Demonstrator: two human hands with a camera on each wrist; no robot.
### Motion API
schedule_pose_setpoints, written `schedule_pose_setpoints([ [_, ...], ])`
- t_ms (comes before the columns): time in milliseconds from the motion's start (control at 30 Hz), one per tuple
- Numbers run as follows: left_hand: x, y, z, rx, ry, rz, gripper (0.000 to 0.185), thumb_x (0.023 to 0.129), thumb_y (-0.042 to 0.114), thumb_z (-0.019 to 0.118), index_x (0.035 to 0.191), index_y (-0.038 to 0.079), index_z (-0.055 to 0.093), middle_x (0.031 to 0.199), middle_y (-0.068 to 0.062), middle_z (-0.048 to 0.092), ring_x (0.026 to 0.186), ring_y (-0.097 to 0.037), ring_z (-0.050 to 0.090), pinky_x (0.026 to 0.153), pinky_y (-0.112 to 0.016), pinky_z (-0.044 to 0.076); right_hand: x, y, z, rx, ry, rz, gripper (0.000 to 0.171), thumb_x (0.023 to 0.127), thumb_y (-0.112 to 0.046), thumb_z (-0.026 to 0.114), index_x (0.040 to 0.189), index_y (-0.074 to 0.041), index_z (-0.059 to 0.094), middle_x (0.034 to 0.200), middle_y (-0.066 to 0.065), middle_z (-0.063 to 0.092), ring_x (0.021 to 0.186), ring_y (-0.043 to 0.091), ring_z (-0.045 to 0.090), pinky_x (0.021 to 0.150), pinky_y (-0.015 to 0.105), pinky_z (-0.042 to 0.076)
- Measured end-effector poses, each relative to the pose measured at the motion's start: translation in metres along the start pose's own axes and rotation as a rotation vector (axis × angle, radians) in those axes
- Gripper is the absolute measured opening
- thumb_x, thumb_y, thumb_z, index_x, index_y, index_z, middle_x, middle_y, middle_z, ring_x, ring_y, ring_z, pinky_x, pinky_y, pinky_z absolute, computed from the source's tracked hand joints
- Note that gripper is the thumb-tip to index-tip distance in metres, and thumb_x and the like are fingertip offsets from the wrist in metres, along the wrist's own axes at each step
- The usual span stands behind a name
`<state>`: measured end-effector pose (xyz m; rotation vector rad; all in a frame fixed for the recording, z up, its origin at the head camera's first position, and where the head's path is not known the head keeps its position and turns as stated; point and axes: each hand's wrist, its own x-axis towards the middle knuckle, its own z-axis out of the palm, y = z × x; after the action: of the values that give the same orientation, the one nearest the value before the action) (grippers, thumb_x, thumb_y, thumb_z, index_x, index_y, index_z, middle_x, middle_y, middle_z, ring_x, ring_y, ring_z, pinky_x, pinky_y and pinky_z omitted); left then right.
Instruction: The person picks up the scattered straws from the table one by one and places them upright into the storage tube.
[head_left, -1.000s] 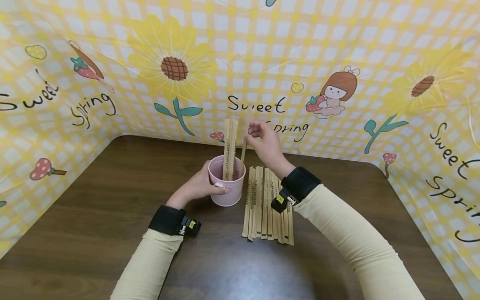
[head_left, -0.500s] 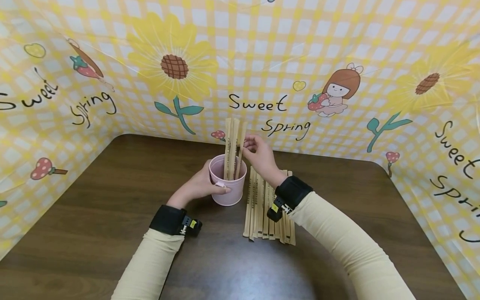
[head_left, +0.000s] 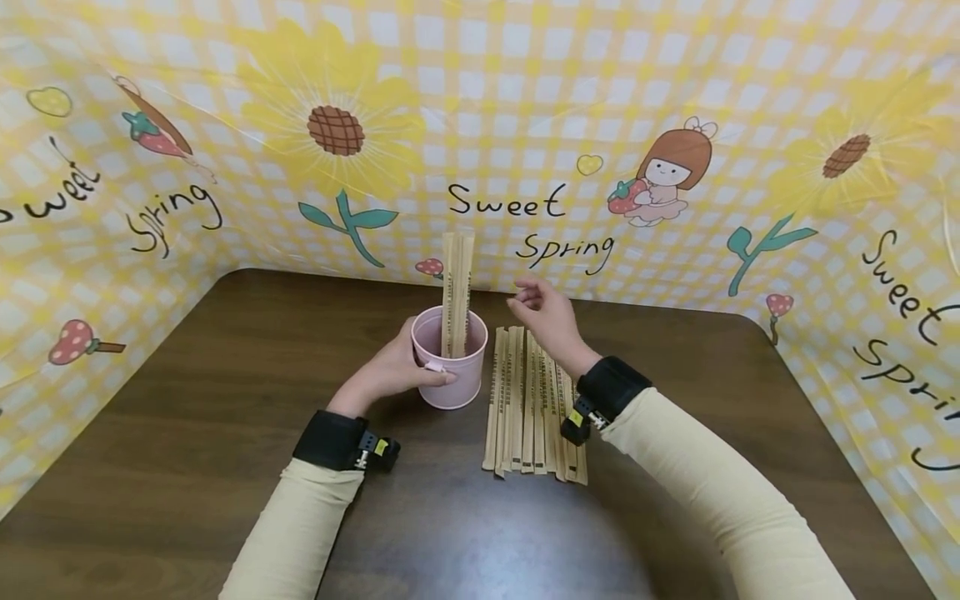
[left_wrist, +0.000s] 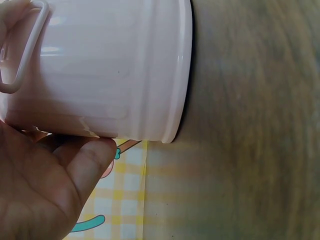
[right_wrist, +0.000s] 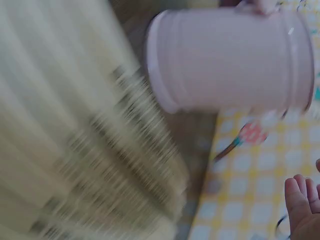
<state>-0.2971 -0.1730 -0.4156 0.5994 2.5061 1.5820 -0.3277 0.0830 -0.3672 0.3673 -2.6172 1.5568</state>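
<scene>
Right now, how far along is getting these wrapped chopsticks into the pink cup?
A few packets stand upright in the cup, so that part looks done. The left hand grips the cup; the right hand hovers empty over the row on the table. That whole row is left.

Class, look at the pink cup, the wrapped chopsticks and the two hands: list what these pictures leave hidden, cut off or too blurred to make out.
- Right wrist view: the row of wrapped chopsticks is motion-blurred; its print is unreadable.
- Head view: the pink cup wall hides the lower ends of the standing chopsticks.
- Right wrist view: the right hand is cut off by the frame's corner.
- Left wrist view: the cup's inside is out of sight; the left hand covers part of its wall.
</scene>
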Motion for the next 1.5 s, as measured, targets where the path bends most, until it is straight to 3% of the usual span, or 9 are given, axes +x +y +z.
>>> schedule_pose_setpoints([
  [167, 0.0, 0.0, -0.001, 0.01, -0.002, -0.004, 0.103, 0.079, 0.01, 0.085, 0.158, 0.003, 0.019, 0.151, -0.024, 0.04, 0.136, -0.038, 0.046, 0.114, -0.053, 0.038, -0.004, 0.049, -0.027, -0.056, -0.086, 0.055, 0.046, 0.102, -0.016, 0.062, 0.144, 0.001, 0.051, 0.12, 0.019, 0.062, 0.114, 0.032, 0.061, 0.097, 0.042, 0.051],
  [300, 0.0, 0.001, 0.0, 0.018, -0.005, -0.015, 0.103, 0.079, 0.013, 0.085, 0.158, 0.002, 0.018, 0.151, -0.025, 0.04, 0.136, -0.039, 0.046, 0.114, -0.053, 0.038, 0.01, 0.134, -0.042, -0.041, -0.124, 0.018, 0.045, 0.1, -0.025, 0.066, 0.138, -0.002, 0.055, 0.102, 0.009, 0.063, 0.091, 0.023, 0.065, 0.077, 0.036, 0.053],
  [400, -0.001, 0.002, -0.001, 0.013, -0.005, -0.025, 0.104, 0.079, 0.012, 0.085, 0.158, 0.003, 0.017, 0.152, -0.024, 0.038, 0.138, -0.039, 0.045, 0.115, -0.054, 0.037, 0.011, 0.154, -0.048, -0.074, -0.145, 0.133, 0.044, 0.1, -0.022, 0.065, 0.137, 0.001, 0.055, 0.104, 0.012, 0.063, 0.09, 0.027, 0.067, 0.076, 0.038, 0.056],
  [567, -0.001, 0.001, 0.0, 0.01, -0.008, -0.019, 0.104, 0.079, 0.011, 0.084, 0.158, 0.002, 0.017, 0.153, -0.025, 0.037, 0.138, -0.04, 0.044, 0.116, -0.055, 0.036, -0.018, 0.097, -0.051, -0.188, -0.177, 0.355, 0.041, 0.096, -0.002, 0.058, 0.133, 0.017, 0.053, 0.12, 0.03, 0.059, 0.107, 0.043, 0.067, 0.087, 0.044, 0.061],
  [967, 0.001, -0.001, 0.001, 0.002, -0.007, 0.014, 0.102, 0.078, 0.009, 0.084, 0.158, 0.003, 0.02, 0.151, -0.024, 0.041, 0.136, -0.039, 0.047, 0.114, -0.053, 0.038, -0.03, 0.079, -0.046, -0.261, -0.165, 0.376, 0.038, 0.094, -0.001, 0.061, 0.127, 0.017, 0.058, 0.13, 0.036, 0.058, 0.096, 0.039, 0.072, 0.079, 0.037, 0.062],
  [1067, 0.002, -0.002, 0.0, -0.003, -0.011, 0.028, 0.101, 0.078, 0.008, 0.084, 0.158, 0.004, 0.022, 0.151, -0.023, 0.042, 0.135, -0.038, 0.047, 0.114, -0.052, 0.038, -0.028, 0.081, -0.046, -0.281, -0.167, 0.365, 0.013, 0.092, 0.0, 0.061, 0.084, 0.009, 0.058, 0.08, 0.021, 0.057, 0.066, 0.023, 0.065, 0.071, 0.031, 0.061],
  [1133, 0.003, -0.002, 0.0, -0.005, -0.012, 0.033, 0.101, 0.078, 0.008, 0.084, 0.158, 0.004, 0.022, 0.151, -0.023, 0.043, 0.135, -0.038, 0.048, 0.114, -0.052, 0.038, -0.026, 0.081, -0.046, -0.287, -0.171, 0.351, 0.035, 0.091, 0.001, 0.061, 0.067, -0.007, 0.038, 0.062, 0.004, 0.034, 0.053, 0.011, 0.05, 0.064, 0.027, 0.056],
  [1200, 0.002, -0.002, -0.001, -0.009, -0.011, 0.031, 0.101, 0.078, 0.007, 0.084, 0.158, 0.004, 0.022, 0.151, -0.023, 0.043, 0.135, -0.038, 0.048, 0.114, -0.052, 0.038, -0.025, 0.079, -0.047, -0.299, -0.182, 0.333, 0.048, 0.09, 0.001, 0.06, 0.067, -0.017, 0.022, 0.062, -0.006, 0.014, 0.046, 0.008, 0.038, 0.06, 0.023, 0.051],
  [1500, 0.0, 0.0, 0.0, -0.009, -0.013, 0.023, 0.101, 0.079, 0.009, 0.084, 0.158, 0.003, 0.021, 0.15, -0.025, 0.042, 0.135, -0.039, 0.048, 0.113, -0.052, 0.039, -0.025, 0.076, -0.05, -0.302, -0.224, 0.263, 0.051, 0.088, 0.0, 0.06, 0.056, -0.019, 0.025, 0.052, -0.008, 0.02, 0.04, 0.008, 0.038, 0.061, 0.024, 0.052],
])
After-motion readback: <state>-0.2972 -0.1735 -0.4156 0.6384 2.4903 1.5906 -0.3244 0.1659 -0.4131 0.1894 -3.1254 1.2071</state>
